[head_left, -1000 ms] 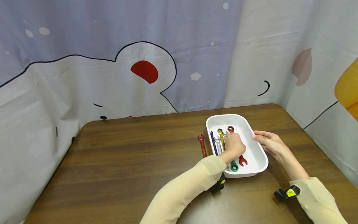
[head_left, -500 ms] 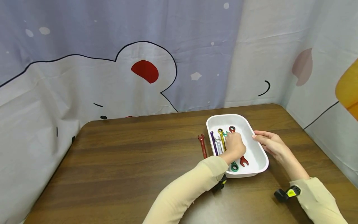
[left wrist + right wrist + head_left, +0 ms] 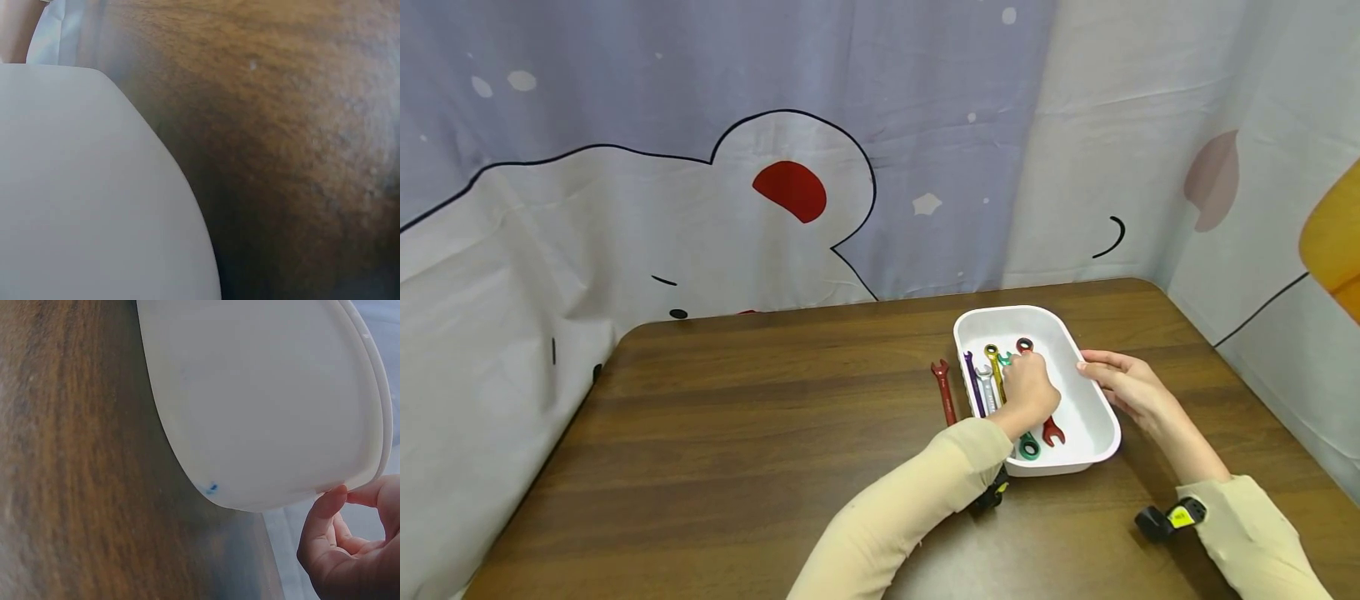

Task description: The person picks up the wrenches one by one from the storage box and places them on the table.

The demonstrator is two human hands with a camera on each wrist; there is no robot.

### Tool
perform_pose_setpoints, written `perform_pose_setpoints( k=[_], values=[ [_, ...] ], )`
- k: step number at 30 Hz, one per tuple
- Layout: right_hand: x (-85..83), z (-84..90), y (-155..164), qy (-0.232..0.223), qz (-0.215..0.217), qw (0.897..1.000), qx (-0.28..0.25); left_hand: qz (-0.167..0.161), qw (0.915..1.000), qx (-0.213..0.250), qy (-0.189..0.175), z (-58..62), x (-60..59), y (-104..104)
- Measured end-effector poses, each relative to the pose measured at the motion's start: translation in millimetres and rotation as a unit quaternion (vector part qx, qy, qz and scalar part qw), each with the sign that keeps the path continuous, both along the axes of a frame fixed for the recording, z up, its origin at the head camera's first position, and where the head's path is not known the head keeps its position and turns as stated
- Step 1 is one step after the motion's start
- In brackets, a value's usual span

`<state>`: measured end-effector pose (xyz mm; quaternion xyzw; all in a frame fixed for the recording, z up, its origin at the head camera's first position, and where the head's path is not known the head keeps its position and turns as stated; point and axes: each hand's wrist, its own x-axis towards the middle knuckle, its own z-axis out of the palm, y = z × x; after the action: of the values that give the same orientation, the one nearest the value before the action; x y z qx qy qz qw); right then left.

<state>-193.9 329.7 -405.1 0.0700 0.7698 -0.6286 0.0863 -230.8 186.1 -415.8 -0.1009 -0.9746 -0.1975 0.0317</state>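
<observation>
A white tray (image 3: 1093, 433) stands on the brown table (image 3: 775, 417) and holds purple (image 3: 973, 385), silver (image 3: 986, 392), yellow (image 3: 994, 367), green (image 3: 1028, 448) and red (image 3: 1052, 432) wrenches. My left hand (image 3: 1030, 390) reaches into the tray. Its fingers curl down onto the red wrench beside the green one, and the hand's back hides the grip. My right hand (image 3: 1123, 385) rests at the tray's right rim with its fingertips touching it. In the right wrist view the thumb (image 3: 325, 515) touches the tray's outer wall (image 3: 262, 406). The left wrist view has only the tray wall (image 3: 94, 187).
A dark red wrench (image 3: 943, 392) lies on the table just left of the tray. A printed curtain (image 3: 775, 183) hangs close behind the table and along its right side. The table's rounded far edge (image 3: 880, 304) runs just behind the tray.
The ring end of the red wrench has shifted slightly to the right under my left hand. The right hand and the tray have stayed where they were.
</observation>
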Motion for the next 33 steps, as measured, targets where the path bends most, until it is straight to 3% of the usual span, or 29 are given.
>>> perform_pose_setpoints(
  k=[6,19,33],
  values=[
    [-1.3,-0.8,-0.3,-0.002,0.001,1.0,0.007,0.015,0.9998,0.016,0.0,0.0,-0.6,-1.1],
    [-3.4,-0.5,1.4,-0.003,0.005,1.0,0.003,-0.009,0.9988,0.047,0.014,-0.4,-0.8,-4.6],
    [-1.1,-0.5,1.2,-0.001,0.004,1.0,-0.004,-0.002,0.998,0.063,0.002,-1.5,-1.9,-4.3]
  ],
)
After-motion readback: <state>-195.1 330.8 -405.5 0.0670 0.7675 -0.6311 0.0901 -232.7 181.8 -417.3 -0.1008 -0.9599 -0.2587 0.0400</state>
